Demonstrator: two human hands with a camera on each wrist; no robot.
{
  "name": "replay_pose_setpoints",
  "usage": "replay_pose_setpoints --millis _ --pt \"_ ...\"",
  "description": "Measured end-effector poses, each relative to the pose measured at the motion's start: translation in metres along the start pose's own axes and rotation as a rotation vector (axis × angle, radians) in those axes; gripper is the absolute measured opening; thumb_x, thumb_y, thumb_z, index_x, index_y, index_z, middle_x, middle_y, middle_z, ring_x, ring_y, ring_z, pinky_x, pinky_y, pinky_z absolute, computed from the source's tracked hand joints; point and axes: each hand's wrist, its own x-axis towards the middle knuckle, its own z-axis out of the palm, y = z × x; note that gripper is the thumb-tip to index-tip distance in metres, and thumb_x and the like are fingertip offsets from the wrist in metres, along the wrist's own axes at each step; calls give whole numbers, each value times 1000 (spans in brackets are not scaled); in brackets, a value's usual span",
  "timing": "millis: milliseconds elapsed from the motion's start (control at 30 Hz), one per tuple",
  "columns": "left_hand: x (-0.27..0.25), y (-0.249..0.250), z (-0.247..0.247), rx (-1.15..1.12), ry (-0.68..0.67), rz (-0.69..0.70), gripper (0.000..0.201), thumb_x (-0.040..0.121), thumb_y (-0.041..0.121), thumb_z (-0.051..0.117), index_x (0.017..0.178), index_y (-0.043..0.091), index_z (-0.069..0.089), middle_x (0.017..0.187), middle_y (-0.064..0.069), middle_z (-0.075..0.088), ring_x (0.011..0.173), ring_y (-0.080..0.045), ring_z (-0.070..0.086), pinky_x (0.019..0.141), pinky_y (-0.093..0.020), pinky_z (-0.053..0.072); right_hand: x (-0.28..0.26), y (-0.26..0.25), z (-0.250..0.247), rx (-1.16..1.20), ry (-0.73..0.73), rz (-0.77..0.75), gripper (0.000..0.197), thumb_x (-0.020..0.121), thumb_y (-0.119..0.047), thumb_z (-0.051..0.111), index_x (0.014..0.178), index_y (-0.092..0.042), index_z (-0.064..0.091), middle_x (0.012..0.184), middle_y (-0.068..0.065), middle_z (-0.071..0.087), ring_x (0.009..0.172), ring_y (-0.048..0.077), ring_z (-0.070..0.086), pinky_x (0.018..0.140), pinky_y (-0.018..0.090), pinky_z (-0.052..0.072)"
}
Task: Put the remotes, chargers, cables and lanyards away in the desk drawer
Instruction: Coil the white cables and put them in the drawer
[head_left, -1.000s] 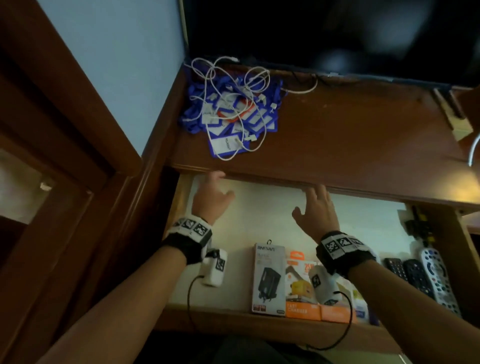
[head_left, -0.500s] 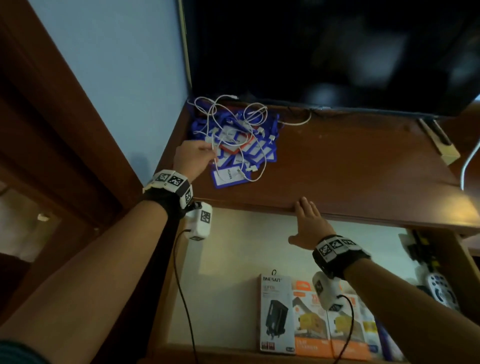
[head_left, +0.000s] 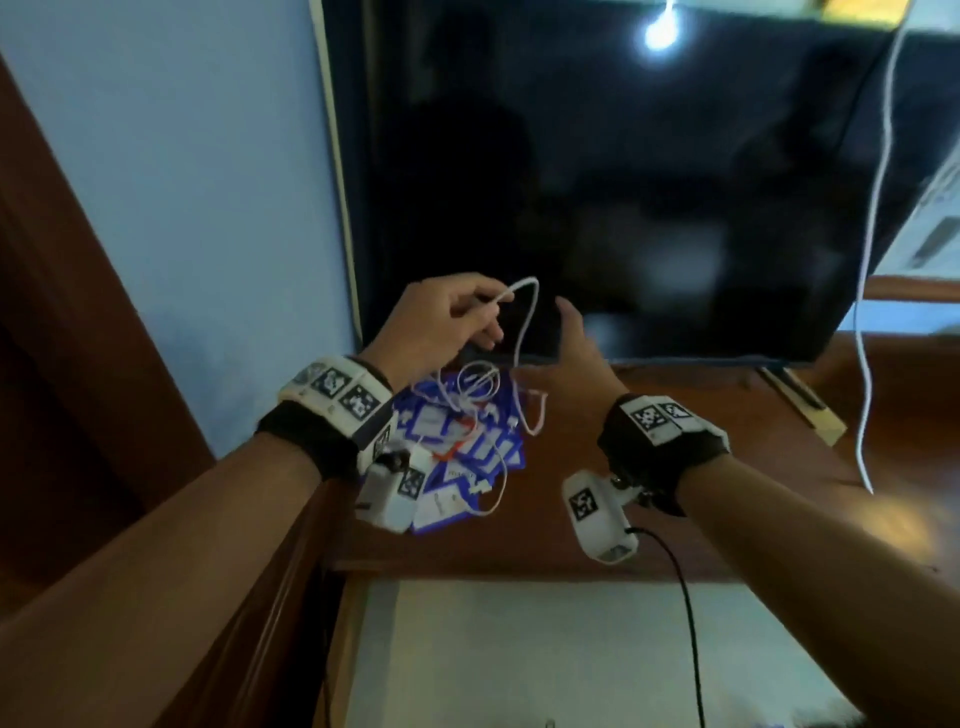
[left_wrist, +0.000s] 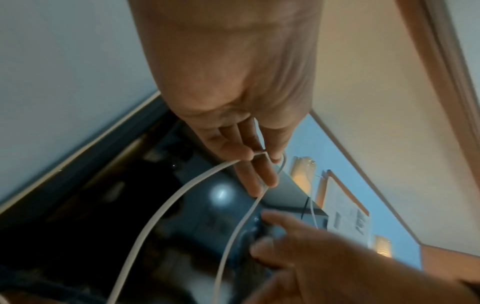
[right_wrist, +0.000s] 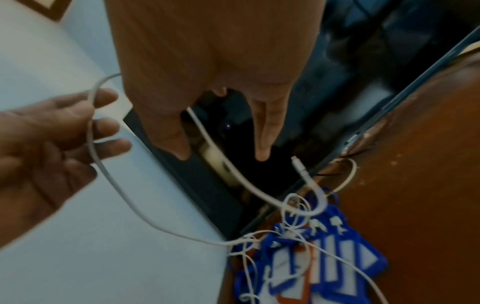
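Evidently the thin white charging cable (head_left: 522, 332) is lifted to free it from the blue plastic lanyard badges (head_left: 467, 447) heaped far-left on the brown wooden tabletop (head_left: 675, 415): left hand (head_left: 441, 322) pinches its loop, right hand (head_left: 582, 348) reaches alongside, fingers straight (empty).

White cable (head_left: 524, 317) looped from left hand (head_left: 436, 325). Below hands: lanyards (head_left: 467, 441), blue with white panels, one orange. Desk top (head_left: 701, 447) right of right hand (head_left: 582, 348) reddish-brown. Black screen (head_left: 623, 182) beyond fingers. Wristbands (head_left: 337, 405) black, white checker-pattern tags.
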Motion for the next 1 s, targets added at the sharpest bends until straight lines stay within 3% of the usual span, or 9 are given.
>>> replay_pose_setpoints --millis 67,133,200,300,433,633,733,900,1000 --pt "0 6 3 27 -32 33 22 95 12 56 113 22 65 78 3 72 73 -5 69 74 -16 53 3 -22 -12 200 -110 -8 80 82 -11 71 145 -27 25 128 11 48 103 30 61 75 38 56" --pt "-2 6 6 36 -43 47 24 94 10 57 110 25 65 77 3 71 71 -3 68 73 -16 53 0 -38 -25 293 -244 55 40 87 -6 64 124 -14 50 106 18 61 80 29 65 62 34 53" --pt "-2 3 7 98 -71 49 24 93 10 59 109 27 65 75 7 70 68 -1 67 71 -18 54 -5 -39 -38 301 -233 175 18 91 -10 59 105 1 59 88 19 62 70 26 63 55 28 50" --pt "3 -6 4 416 -180 11 21 92 20 61 110 28 68 72 18 62 66 2 62 68 -19 48 -8 -22 -63 193 -171 191 22 95 -16 56 76 -4 56 68 9 52 52 13 53 42 19 44" --pt "8 -28 2 746 -231 -131 20 94 25 55 104 27 72 64 18 54 54 1 49 52 -16 33 -23 5 -114 195 -48 191 32 93 -18 58 64 -9 50 57 4 47 42 10 47 41 21 41" --pt "12 -29 10 1009 -144 -354 21 93 25 51 93 31 72 103 -2 68 88 -21 64 75 -31 52 -47 44 -210 328 207 214 39 91 -17 60 56 -12 44 50 4 37 34 14 34 42 24 27" --pt "12 -25 15 1065 -73 -437 27 95 23 45 95 25 72 104 -7 65 89 -24 63 79 -34 53 -58 62 -257 430 335 246 38 90 -19 61 57 -12 44 47 2 36 35 15 29 42 24 22" --pt "16 -21 21 1089 17 -526 23 95 20 46 97 23 69 103 -7 65 81 -21 58 69 -28 46 -70 99 -290 185 399 300 40 90 -18 62 55 -6 49 38 3 43 22 10 35 28 17 26" --pt "20 -16 15 1001 31 -600 22 93 17 50 101 16 71 104 -11 67 84 -26 62 71 -29 48 -72 125 -304 304 491 423 35 89 -16 61 57 -5 51 46 11 51 26 18 41 38 23 36"
